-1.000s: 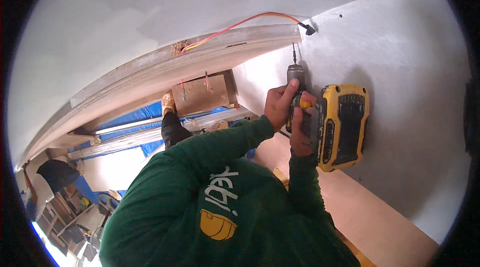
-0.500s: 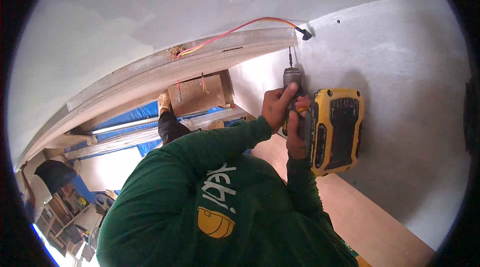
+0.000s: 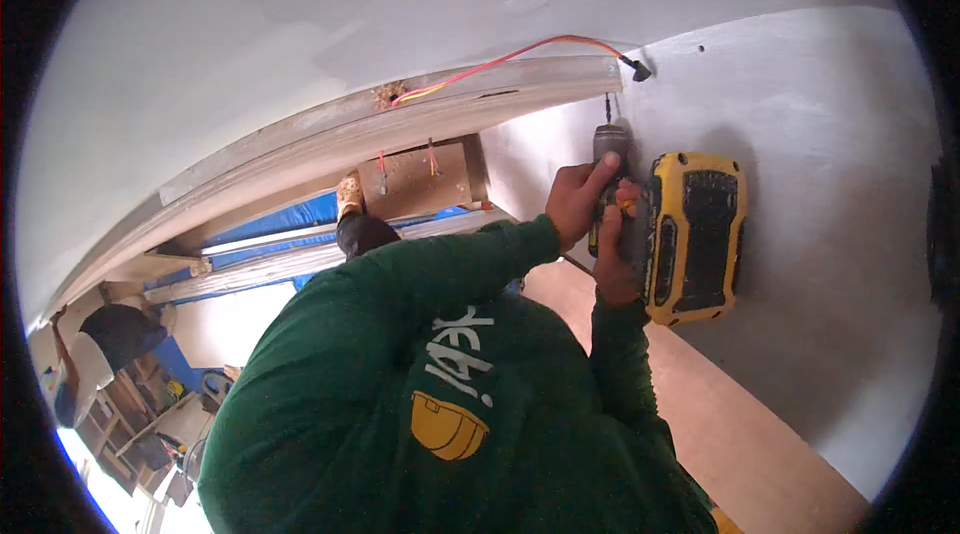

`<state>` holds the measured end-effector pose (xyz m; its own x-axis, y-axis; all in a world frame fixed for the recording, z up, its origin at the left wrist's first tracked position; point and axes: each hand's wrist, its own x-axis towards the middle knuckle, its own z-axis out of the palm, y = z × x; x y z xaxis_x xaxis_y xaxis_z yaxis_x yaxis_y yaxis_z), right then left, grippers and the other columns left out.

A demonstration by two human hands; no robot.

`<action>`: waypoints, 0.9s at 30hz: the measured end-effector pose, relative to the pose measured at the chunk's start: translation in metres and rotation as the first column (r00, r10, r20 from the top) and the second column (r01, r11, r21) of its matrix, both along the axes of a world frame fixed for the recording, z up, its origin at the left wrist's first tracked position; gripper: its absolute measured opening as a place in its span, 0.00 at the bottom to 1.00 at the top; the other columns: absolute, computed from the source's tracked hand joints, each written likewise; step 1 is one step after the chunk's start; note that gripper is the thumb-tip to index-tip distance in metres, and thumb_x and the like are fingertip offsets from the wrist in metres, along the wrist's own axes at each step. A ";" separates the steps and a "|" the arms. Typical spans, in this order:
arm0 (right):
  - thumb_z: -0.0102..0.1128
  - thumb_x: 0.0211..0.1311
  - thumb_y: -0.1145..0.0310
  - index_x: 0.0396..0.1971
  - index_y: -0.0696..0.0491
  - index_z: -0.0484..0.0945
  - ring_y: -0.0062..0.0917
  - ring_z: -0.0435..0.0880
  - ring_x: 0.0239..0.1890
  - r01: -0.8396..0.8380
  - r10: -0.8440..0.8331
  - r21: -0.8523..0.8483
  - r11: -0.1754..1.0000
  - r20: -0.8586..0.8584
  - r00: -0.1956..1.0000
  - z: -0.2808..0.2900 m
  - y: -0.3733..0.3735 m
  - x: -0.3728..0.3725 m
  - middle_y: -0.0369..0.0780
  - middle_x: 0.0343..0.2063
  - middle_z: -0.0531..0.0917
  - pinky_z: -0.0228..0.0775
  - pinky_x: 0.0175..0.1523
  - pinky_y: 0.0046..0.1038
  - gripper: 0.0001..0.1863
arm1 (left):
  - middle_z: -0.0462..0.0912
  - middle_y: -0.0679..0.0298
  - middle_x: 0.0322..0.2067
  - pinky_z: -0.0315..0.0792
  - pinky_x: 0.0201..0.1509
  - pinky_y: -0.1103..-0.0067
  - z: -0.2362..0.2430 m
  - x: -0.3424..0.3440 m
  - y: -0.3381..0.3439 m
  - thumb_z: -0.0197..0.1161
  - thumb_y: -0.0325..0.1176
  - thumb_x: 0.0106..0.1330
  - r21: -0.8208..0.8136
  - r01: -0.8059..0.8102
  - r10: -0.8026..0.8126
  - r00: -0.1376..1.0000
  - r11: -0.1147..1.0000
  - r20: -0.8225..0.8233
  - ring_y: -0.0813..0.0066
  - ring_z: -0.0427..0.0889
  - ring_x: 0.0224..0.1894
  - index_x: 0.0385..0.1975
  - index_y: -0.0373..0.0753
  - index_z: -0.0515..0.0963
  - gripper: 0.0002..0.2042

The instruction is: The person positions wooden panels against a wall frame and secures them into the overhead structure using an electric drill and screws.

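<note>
A yellow-and-black cordless drill points up at the board's end, its thin dark bit meeting the underside of the pale wooden board. How deep the tip sits is hidden. My left hand is closed around the drill's body just below the chuck, thumb lying along it. Around the handle wraps my right hand, its fingers near the trigger. Red and yellow wires come out of a rough hole in the board and end in a black connector beside the wall.
A grey wall stands close on the right, a grey surface above the board. More wires hang by a brown panel. Down at left are a person's shoe, blue sheeting, long pale boards and another person.
The view has shifted, so the scene sits further right. Less of the bit shows between chuck and board; the drill is slightly closer to the board. Both hands keep their grip.
</note>
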<state>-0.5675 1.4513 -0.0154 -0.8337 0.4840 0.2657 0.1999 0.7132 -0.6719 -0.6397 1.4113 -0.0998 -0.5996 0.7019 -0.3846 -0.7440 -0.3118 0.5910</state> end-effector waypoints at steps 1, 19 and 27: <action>0.56 0.68 0.74 0.47 0.56 0.73 0.29 0.78 0.52 -0.006 0.006 0.036 0.999 -0.006 1.000 -0.002 0.001 0.001 0.41 0.47 0.79 0.68 0.58 0.30 0.10 | 0.83 0.63 0.30 0.72 0.34 0.79 0.000 -0.003 -0.001 0.53 0.59 0.71 -0.003 0.018 -0.018 0.999 1.000 -0.028 0.80 0.77 0.31 0.37 0.29 0.81 0.31; 0.56 0.67 0.76 0.48 0.56 0.73 0.29 0.79 0.53 0.019 -0.021 -0.035 0.999 -0.053 0.998 -0.019 0.011 -0.002 0.40 0.49 0.81 0.69 0.60 0.29 0.11 | 0.67 0.70 0.18 0.53 0.17 0.81 -0.094 -0.027 -0.209 0.46 0.41 0.68 -0.206 0.182 -0.092 0.919 0.961 0.383 0.81 0.60 0.15 0.28 0.42 0.74 0.12; 0.59 0.66 0.76 0.51 0.56 0.77 0.28 0.80 0.53 -0.050 0.052 0.074 0.996 -0.026 0.998 -0.017 0.013 0.002 0.39 0.49 0.82 0.70 0.60 0.29 0.14 | 0.68 0.71 0.21 0.52 0.21 0.83 -0.046 -0.034 -0.216 0.55 0.40 0.71 -0.180 0.175 -0.133 0.966 0.968 0.224 0.84 0.61 0.19 0.34 0.40 0.78 0.10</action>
<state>-0.5651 1.4646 -0.0328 -0.8484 0.4195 0.3227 0.1438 0.7695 -0.6223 -0.6733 1.1952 -0.1457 -0.3820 0.6773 -0.6288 -0.8868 -0.0771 0.4557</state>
